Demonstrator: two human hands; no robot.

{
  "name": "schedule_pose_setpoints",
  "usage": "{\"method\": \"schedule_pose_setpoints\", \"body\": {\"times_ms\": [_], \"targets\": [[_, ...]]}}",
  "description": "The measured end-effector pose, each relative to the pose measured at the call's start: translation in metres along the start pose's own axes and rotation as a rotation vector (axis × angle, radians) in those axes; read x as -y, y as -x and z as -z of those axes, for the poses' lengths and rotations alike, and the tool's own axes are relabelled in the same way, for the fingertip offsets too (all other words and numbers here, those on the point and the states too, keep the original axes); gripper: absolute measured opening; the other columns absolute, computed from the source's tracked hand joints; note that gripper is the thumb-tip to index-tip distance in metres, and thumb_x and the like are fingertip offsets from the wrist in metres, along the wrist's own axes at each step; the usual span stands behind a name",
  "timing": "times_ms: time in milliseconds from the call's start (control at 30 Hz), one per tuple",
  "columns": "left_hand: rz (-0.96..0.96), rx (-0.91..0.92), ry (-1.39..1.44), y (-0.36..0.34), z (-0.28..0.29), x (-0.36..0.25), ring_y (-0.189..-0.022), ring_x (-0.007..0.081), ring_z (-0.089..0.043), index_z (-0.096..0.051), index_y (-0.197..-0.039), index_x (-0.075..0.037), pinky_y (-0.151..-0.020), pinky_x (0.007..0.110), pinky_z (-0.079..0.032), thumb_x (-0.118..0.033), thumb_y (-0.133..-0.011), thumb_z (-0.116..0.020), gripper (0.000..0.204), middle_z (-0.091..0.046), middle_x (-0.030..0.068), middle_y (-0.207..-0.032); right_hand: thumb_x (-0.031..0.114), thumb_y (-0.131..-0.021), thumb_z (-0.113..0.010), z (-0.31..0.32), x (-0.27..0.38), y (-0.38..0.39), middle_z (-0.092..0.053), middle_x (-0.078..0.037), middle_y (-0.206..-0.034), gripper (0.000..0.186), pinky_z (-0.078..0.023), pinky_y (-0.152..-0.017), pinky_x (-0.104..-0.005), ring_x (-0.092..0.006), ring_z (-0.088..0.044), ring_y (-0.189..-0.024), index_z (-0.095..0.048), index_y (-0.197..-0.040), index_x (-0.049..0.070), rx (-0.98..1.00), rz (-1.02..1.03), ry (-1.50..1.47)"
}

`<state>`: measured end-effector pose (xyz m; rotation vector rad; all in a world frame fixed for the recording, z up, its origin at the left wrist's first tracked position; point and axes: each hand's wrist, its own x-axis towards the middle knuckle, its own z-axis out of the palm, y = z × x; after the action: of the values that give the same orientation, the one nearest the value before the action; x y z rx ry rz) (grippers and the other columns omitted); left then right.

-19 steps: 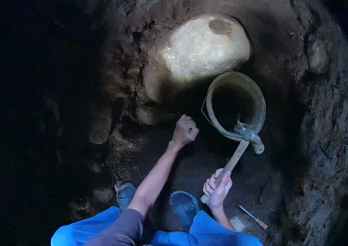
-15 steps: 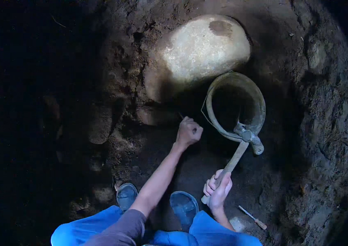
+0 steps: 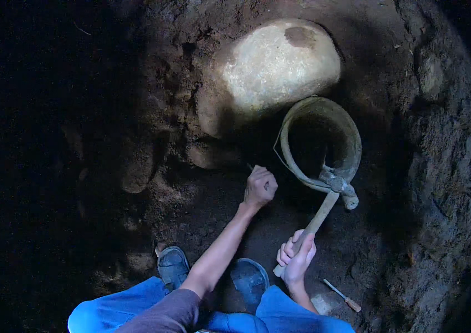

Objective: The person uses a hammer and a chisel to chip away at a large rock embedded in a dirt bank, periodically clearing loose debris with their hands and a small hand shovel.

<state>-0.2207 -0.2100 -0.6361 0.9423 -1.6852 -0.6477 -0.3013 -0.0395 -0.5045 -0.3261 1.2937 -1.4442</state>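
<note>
The fingers of the right hand, low and right of centre in the frame, are wrapped firmly round the handle of a hammer. The handle's long axis slants from lower left to upper right, the butt jutting below the fist; the head, at its upper right end, lies crosswise, running from upper left to lower right. The fingers of the left hand, near the middle of the frame, are curled closed on a slim dark rod, whose short visible tip points to the upper left. In this view the hammer's head overlaps the lower rim of a round bucket, right of centre; whether they touch, I cannot tell. Above the bucket sits a large pale boulder, and at lower right a small wooden-handled tool lies on the dark soil.
</note>
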Motion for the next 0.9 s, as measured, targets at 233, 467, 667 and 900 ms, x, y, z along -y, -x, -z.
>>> {"method": "schedule_pose_setpoints", "body": {"times_ms": [233,467,667,900], "targets": [[0.011,0.039,-0.089,-0.017,-0.007,0.013,-0.062,0.0335,-0.053,-0.051,-0.058,-0.002,-0.063,0.041,-0.042,-0.006,-0.075,-0.055,0.018,-0.052,0.0153,-0.059,0.049,-0.101,-0.033,0.008,0.000,-0.001,-0.032,0.002,-0.054,0.040,-0.022,-0.031,-0.0216,-0.0058,-0.027,-0.037,-0.040,-0.090,0.011,0.009,0.016,-0.078],[0.004,0.071,-0.128,0.004,-0.008,0.016,-0.063,0.0337,-0.053,-0.053,-0.056,-0.002,-0.061,0.043,-0.042,-0.005,-0.076,-0.053,0.021,-0.053,0.0164,-0.059,0.050,-0.101,-0.032,0.005,0.002,0.000,-0.032,0.002,-0.054,0.041,-0.023,-0.031,-0.0217,-0.0059,-0.027,-0.037,-0.040,-0.090,0.011,0.028,-0.015,-0.062],[0.163,0.095,-0.133,0.026,0.012,-0.009,-0.054,0.0332,-0.051,-0.053,-0.054,-0.002,-0.059,0.041,-0.042,-0.004,-0.073,-0.055,0.019,-0.053,0.0144,-0.055,0.050,-0.101,-0.033,0.006,0.003,0.000,-0.032,0.003,-0.054,0.042,-0.023,-0.031,-0.0217,-0.0055,-0.027,-0.037,-0.040,-0.089,0.011,0.018,-0.011,-0.050],[-0.120,0.218,0.153,0.015,0.040,0.001,-0.052,0.0287,-0.047,-0.046,-0.051,-0.003,-0.058,0.037,-0.039,-0.001,-0.066,-0.055,0.017,-0.048,0.0101,-0.053,0.052,-0.100,-0.034,0.008,0.004,0.004,-0.032,0.003,-0.054,0.043,-0.023,-0.031,-0.0215,-0.0051,-0.027,-0.037,-0.040,-0.088,0.010,0.014,0.016,-0.046]]}}
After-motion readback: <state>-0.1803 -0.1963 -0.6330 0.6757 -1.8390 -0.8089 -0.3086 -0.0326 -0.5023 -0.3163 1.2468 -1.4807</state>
